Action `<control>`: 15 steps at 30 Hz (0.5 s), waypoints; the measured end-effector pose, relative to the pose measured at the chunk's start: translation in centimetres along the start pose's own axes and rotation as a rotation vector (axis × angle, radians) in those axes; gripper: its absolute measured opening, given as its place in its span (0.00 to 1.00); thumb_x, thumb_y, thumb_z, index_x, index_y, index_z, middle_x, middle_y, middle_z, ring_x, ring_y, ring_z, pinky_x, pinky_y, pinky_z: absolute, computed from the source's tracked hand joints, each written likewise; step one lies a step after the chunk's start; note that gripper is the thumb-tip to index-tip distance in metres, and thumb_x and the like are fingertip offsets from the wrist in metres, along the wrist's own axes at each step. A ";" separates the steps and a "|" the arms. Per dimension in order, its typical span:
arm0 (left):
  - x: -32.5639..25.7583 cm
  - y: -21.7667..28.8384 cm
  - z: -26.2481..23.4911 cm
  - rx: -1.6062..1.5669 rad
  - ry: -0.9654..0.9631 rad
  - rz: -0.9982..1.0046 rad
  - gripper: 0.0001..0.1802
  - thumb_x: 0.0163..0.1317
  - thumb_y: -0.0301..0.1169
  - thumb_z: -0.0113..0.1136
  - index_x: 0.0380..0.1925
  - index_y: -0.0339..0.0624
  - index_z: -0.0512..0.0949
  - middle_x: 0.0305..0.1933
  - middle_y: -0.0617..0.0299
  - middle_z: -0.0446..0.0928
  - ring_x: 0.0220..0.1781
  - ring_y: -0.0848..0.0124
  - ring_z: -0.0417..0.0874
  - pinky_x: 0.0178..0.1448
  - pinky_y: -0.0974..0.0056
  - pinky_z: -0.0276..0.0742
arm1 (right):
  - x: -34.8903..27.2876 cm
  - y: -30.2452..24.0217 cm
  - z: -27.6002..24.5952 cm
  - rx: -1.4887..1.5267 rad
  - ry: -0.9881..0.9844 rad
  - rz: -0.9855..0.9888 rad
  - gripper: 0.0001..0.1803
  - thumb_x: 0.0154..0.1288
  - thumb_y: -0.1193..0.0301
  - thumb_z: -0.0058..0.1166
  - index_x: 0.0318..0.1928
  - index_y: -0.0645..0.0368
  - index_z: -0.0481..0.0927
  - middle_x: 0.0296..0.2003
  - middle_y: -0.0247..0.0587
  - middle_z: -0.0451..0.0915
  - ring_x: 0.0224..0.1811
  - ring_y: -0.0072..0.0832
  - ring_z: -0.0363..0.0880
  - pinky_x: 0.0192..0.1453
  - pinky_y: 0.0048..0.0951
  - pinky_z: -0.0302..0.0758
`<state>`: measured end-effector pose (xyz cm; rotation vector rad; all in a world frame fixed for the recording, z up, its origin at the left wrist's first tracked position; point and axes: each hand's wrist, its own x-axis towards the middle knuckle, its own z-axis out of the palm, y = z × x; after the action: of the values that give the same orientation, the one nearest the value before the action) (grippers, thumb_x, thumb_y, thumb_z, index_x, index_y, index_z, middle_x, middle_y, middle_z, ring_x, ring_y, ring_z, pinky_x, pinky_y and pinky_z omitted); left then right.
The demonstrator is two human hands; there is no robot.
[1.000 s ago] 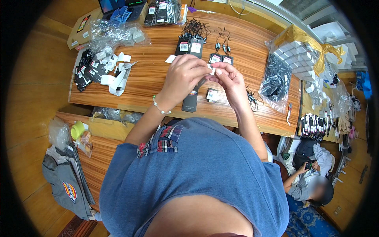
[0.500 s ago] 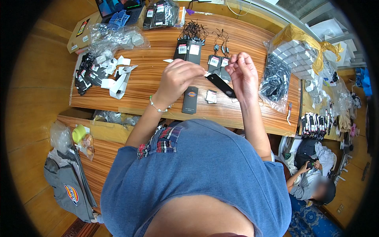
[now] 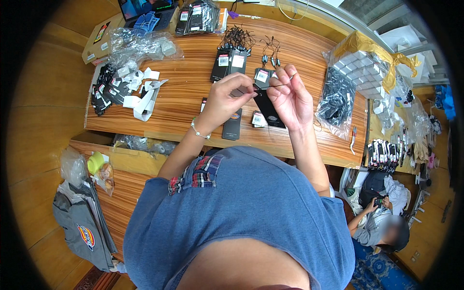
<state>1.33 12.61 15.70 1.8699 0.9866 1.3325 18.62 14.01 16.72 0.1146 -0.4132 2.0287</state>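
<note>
Between my hands a black hang tag (image 3: 268, 109) hangs tilted, its top by my left fingertips. A thin dark string (image 3: 264, 88) runs taut from its top across to my right fingers. My left hand (image 3: 226, 99) is closed in a pinch at the tag's top end, on the string. My right hand (image 3: 294, 102) is closed on the other end of the string, palm turned up. Below on the table lie a dark grey hang tag (image 3: 232, 129) with a logo and a small pile of white-labelled cards (image 3: 257, 119). Fingertips partly hide the string's ends.
Behind my hands lie stacked tags with black strings (image 3: 223, 67) and smaller strung tags (image 3: 261, 75). At left are loose tags and white label strips (image 3: 145, 107). At right sit a bag of black cords (image 3: 337, 99), small white boxes (image 3: 357, 67) and snips (image 3: 354, 137). A person (image 3: 382, 222) sits lower right.
My left hand has moved slightly down and right to the string by the tag's top. The tag has swung steeper, and the string is now stretched between both hands.
</note>
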 end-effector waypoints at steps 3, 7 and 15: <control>-0.3 -0.3 -0.1 -0.003 -0.004 -0.055 0.09 0.45 0.19 0.65 0.26 0.36 0.74 0.28 0.62 0.75 0.32 0.73 0.77 0.37 0.69 0.72 | 0.1 0.1 1.1 -0.155 0.040 0.069 0.06 0.65 0.70 0.48 0.39 0.58 0.69 0.34 0.38 0.73 0.34 0.24 0.72 0.42 0.26 0.72; 0.0 -0.2 -0.9 -0.229 -0.142 -0.233 0.06 0.49 0.19 0.62 0.27 0.35 0.74 0.29 0.65 0.75 0.33 0.77 0.77 0.38 0.71 0.72 | -0.1 -0.9 3.4 -0.508 0.030 0.235 0.06 0.65 0.71 0.49 0.37 0.60 0.70 0.33 0.42 0.77 0.33 0.27 0.78 0.40 0.25 0.76; -0.2 -0.6 -0.5 -0.651 -0.215 -0.447 0.05 0.53 0.19 0.60 0.31 0.36 0.77 0.31 0.67 0.77 0.37 0.79 0.78 0.43 0.73 0.75 | 1.3 0.9 2.2 -0.316 -0.021 0.170 0.06 0.65 0.70 0.48 0.38 0.60 0.70 0.34 0.41 0.76 0.34 0.27 0.77 0.39 0.26 0.76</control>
<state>0.64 12.78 15.21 1.1812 0.6886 0.9944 17.04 13.95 18.90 -0.0972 -0.7725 2.1012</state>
